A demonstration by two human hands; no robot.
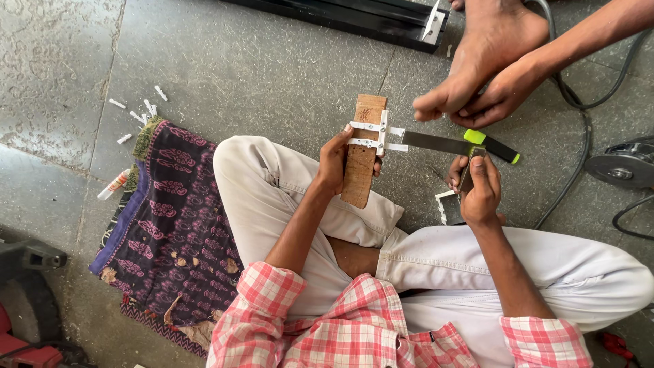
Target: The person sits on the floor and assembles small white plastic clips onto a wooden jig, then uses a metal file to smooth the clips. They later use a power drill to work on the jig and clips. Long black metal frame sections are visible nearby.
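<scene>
**A:** How far along is this? The left hand (pixel 335 160) grips the wooden block (pixel 361 153) above the person's knee, two white strips (pixel 373 135) already across it.

**B:** Looks partway. The right hand (pixel 480 187) is closed around a dark tool (pixel 469 176) (can't identify it). A co-worker's hand (pixel 477 95) pinches something tiny. The chisel (pixel 463 144) lies on the floor (pixel 272 68).

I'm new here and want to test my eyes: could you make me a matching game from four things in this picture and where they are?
1. brown wooden block
2. green-handled flat blade
3. small white plastic pegs
4. purple patterned cloth

A. scattered on the floor
B. spread under the seated person
C. in the left hand
D. beside the right hand

Pairs: 1-C, 2-D, 3-A, 4-B
</scene>
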